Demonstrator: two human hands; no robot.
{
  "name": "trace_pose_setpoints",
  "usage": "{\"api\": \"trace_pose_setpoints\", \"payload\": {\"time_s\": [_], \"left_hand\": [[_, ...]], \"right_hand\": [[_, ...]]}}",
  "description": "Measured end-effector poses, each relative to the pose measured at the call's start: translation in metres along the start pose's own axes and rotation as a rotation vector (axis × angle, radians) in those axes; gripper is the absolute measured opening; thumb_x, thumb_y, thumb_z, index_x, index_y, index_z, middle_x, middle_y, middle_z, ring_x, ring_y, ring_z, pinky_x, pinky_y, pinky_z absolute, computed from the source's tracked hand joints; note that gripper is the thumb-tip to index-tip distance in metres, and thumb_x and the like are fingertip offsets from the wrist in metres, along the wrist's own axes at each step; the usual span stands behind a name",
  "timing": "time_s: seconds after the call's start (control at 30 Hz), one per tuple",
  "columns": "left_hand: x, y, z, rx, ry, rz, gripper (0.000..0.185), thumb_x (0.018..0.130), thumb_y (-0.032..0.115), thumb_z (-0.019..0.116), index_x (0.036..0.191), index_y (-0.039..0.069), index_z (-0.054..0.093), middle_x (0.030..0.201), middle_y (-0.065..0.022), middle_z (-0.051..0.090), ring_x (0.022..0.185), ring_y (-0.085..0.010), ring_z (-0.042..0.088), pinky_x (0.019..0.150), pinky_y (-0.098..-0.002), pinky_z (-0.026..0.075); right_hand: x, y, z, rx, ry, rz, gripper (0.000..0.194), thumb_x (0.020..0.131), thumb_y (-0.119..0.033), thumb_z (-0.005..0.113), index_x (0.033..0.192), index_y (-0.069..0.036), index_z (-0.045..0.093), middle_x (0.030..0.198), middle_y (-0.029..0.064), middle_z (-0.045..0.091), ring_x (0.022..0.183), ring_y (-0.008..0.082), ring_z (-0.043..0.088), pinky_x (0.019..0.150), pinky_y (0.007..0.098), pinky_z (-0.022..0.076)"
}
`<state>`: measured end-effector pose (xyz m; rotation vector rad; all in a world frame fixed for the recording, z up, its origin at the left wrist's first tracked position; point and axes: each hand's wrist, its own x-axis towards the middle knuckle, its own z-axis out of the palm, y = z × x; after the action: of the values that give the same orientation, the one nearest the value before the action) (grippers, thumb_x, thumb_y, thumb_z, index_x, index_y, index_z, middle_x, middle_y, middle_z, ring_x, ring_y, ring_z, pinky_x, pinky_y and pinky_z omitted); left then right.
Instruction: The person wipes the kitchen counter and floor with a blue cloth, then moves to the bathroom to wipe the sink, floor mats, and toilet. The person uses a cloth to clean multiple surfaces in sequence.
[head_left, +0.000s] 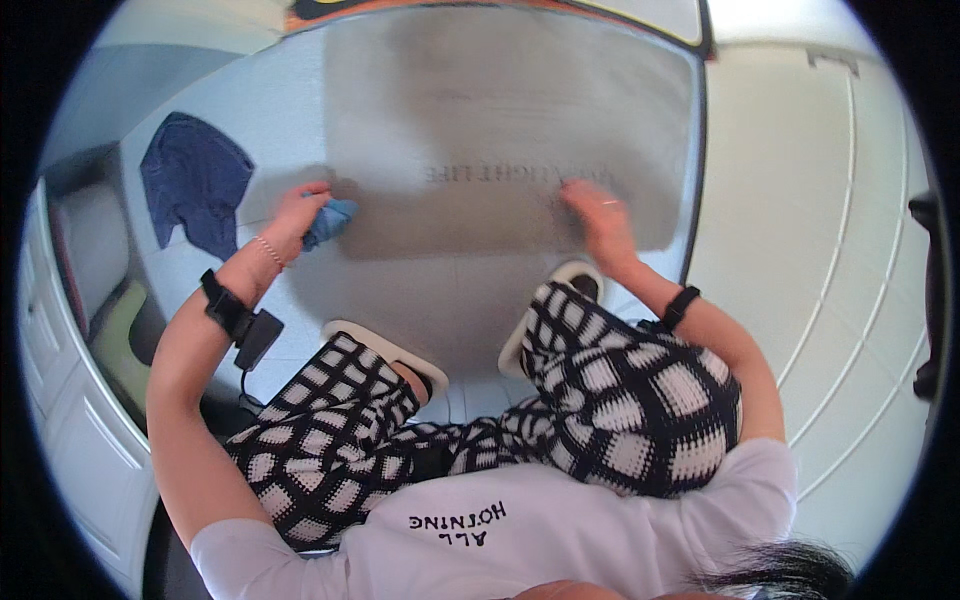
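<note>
Crumpled in my left hand (304, 214) is a small blue cloth (330, 223), just off the left edge of a grey floor mat (465, 127). My right hand (602, 225) is over the front right part of the mat, fingers bent down towards its surface. Motion blur leaves unclear whether those fingertips touch the mat or pinch anything. The mat lies flat and bears printed writing. Left of my left hand, a dark blue garment or cloth (196, 180) is spread on the floor.
My feet in white slippers (386, 352) stand on the pale tiled floor (457, 292) in front of the mat. A dark frame edge (697, 165) runs along the mat's right side. White panelled furniture (82, 427) stands at the left, beside a green object (124, 349).
</note>
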<state>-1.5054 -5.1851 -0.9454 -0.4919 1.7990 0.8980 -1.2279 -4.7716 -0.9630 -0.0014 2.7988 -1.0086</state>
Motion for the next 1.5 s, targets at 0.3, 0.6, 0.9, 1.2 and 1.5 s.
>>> {"api": "trace_pose_setpoints", "payload": {"time_s": [0.3, 0.6, 0.9, 1.2, 1.5], "left_hand": [[-0.001, -0.012, 0.015, 0.092, 0.023, 0.094, 0.036, 0.083, 0.011, 0.063, 0.118, 0.003, 0.061, 0.107, -0.0082, 0.065, 0.096, -0.0173, 0.061, 0.084, -0.0305, 0.050], [-0.027, -0.039, -0.115, 0.911, 0.856, 0.414, 0.056, 0.077, 0.025, 0.072, 0.121, 0.004, 0.045, 0.113, -0.0205, 0.052, 0.084, -0.0402, 0.065, 0.074, -0.0458, 0.055], [-0.021, -0.002, -0.232, 0.396, 0.255, 0.421, 0.044, 0.088, 0.034, 0.059, 0.116, 0.000, 0.064, 0.116, -0.0132, 0.064, 0.102, -0.0255, 0.062, 0.096, -0.0348, 0.044], [-0.269, -0.047, -0.330, -0.760, 0.393, 0.688, 0.050, 0.099, 0.030, 0.047, 0.139, 0.001, 0.044, 0.136, -0.0154, 0.052, 0.122, -0.0295, 0.053, 0.104, -0.0436, 0.043], [-0.362, -0.169, -0.278, -0.633, 0.924, 0.817, 0.048, 0.101, 0.024, 0.041, 0.144, 0.002, 0.037, 0.141, -0.0150, 0.047, 0.123, -0.0293, 0.052, 0.105, -0.0441, 0.044]], "right_hand": [[0.011, 0.176, -0.053, -0.438, 0.317, 0.747, 0.059, 0.087, -0.025, 0.059, 0.131, 0.009, 0.038, 0.130, 0.0300, 0.044, 0.122, 0.0447, 0.043, 0.105, 0.0487, 0.0346], [-0.004, 0.177, -0.056, -0.540, 0.300, 0.798, 0.070, 0.095, -0.038, 0.049, 0.147, -0.001, 0.022, 0.150, 0.0296, 0.025, 0.134, 0.0462, 0.033, 0.109, 0.0529, 0.0304], [0.006, 0.176, -0.047, -0.649, 0.330, 0.940, 0.069, 0.094, -0.040, 0.043, 0.147, -0.002, 0.022, 0.150, 0.0237, 0.028, 0.133, 0.0442, 0.035, 0.103, 0.0574, 0.0336], [0.005, 0.184, -0.055, -0.670, 0.304, 0.895, 0.066, 0.091, -0.038, 0.046, 0.144, -0.004, 0.028, 0.145, 0.0240, 0.034, 0.122, 0.0471, 0.045, 0.096, 0.0545, 0.0429], [0.005, 0.193, -0.068, -0.646, 0.292, 0.778, 0.062, 0.087, -0.034, 0.052, 0.135, 0.001, 0.033, 0.130, 0.0280, 0.044, 0.110, 0.0487, 0.051, 0.090, 0.0544, 0.0449]]}}
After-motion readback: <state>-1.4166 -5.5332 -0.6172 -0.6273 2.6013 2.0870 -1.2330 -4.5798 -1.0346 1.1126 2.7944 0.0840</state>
